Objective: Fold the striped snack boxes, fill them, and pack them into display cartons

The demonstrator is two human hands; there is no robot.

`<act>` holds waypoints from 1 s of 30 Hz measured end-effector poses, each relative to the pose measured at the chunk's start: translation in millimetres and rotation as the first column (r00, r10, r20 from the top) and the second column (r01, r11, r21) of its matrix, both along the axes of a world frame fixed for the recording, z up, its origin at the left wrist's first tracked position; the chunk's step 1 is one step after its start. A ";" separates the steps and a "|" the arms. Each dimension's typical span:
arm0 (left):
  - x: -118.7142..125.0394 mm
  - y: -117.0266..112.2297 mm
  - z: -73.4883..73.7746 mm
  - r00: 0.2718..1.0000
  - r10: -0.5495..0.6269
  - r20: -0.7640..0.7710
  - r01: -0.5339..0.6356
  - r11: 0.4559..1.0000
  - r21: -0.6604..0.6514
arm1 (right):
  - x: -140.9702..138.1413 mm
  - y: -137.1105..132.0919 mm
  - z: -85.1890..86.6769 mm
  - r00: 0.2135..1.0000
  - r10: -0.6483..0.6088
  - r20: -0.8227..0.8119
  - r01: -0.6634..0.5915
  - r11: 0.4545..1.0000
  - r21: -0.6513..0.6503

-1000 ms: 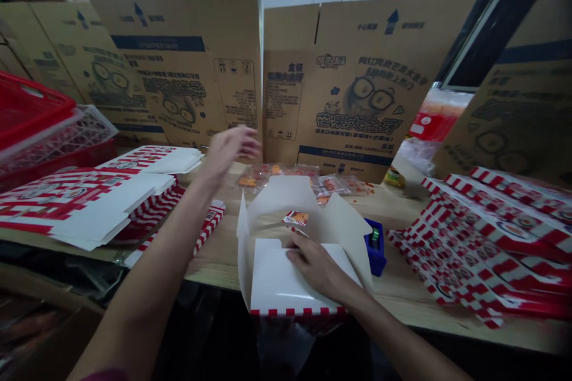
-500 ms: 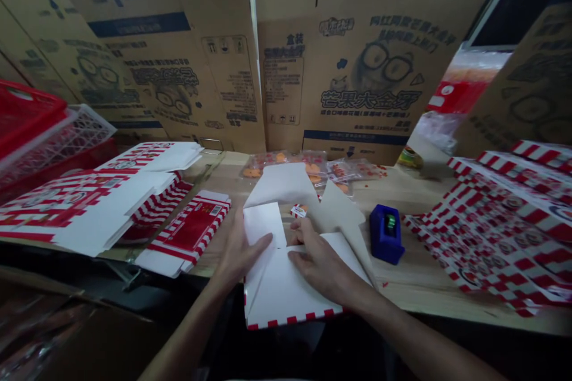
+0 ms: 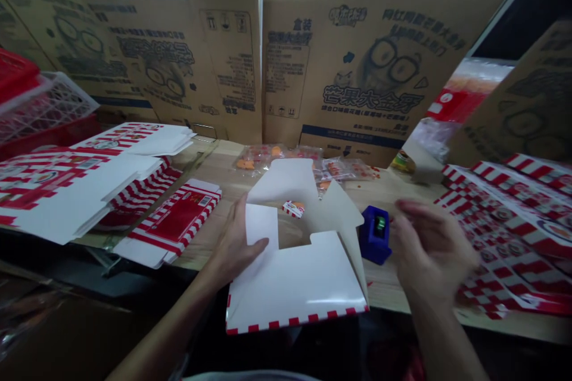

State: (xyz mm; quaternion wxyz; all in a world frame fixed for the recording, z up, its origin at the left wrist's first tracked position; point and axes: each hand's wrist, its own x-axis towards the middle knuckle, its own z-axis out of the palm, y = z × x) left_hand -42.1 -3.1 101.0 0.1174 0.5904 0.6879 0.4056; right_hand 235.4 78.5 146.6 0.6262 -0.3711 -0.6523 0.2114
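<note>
A white folding cardboard box (image 3: 295, 286) with a red-and-white checked edge is partly folded, its flaps raised around an opening in the middle. My left hand (image 3: 239, 244) grips the box's left side, with the thumb over a white flap inside. Off the box to the right, my right hand (image 3: 431, 250) is lifted and smeared by motion; its fingers cannot be made out clearly. Closest to it stands a blue tape dispenser (image 3: 376, 237) with a green roll. A small red-and-white printed piece (image 3: 294, 209) shows through the opening.
Flat red-and-white cartons (image 3: 111, 181) and a folded red carton (image 3: 179, 217) lie at left, near red and white crates (image 3: 58, 104). Clear packets (image 3: 257, 158) lie behind the box. Striped boxes (image 3: 504, 232) stack at right. Large brown cartons (image 3: 357, 41) wall the back.
My right hand has left the box's inner flaps and moved right, past the tape dispenser. My left hand still holds the box, whose front panel now tilts slightly. The camera view has shifted.
</note>
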 end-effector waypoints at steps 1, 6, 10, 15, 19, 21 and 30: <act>1.2 2.2 1.2 1.000 -0.010 0.016 0.010 1.000 -0.016 | 4.7 11.5 -7.0 0.996 0.080 -0.050 -0.086 0.987 -0.139; 10.0 9.9 5.3 0.996 -0.061 0.066 0.065 0.997 -0.046 | -18.3 39.2 -35.2 0.822 0.570 -0.012 -0.482 0.684 -0.547; 7.4 9.9 5.4 0.996 -0.069 0.050 0.071 0.996 -0.055 | -47.4 27.7 -36.6 0.763 0.520 0.385 -0.285 0.804 -0.521; 1.8 11.0 5.1 0.994 -0.093 0.054 0.097 0.992 -0.085 | -54.8 11.3 -32.0 0.611 0.455 0.648 -0.176 0.876 -0.449; -0.8 11.5 3.4 0.994 -0.090 0.062 0.095 0.993 -0.073 | -47.3 13.3 -34.8 0.691 0.474 0.546 -0.210 0.854 -0.476; -1.4 10.8 3.1 0.992 -0.106 0.066 0.110 0.992 -0.067 | -40.9 25.5 -34.1 0.825 0.460 0.330 -0.252 0.820 -0.514; 9.5 14.9 6.7 0.990 -0.123 0.070 0.130 0.985 -0.116 | -68.6 124.7 34.5 0.748 0.579 -0.325 -0.609 0.406 -0.681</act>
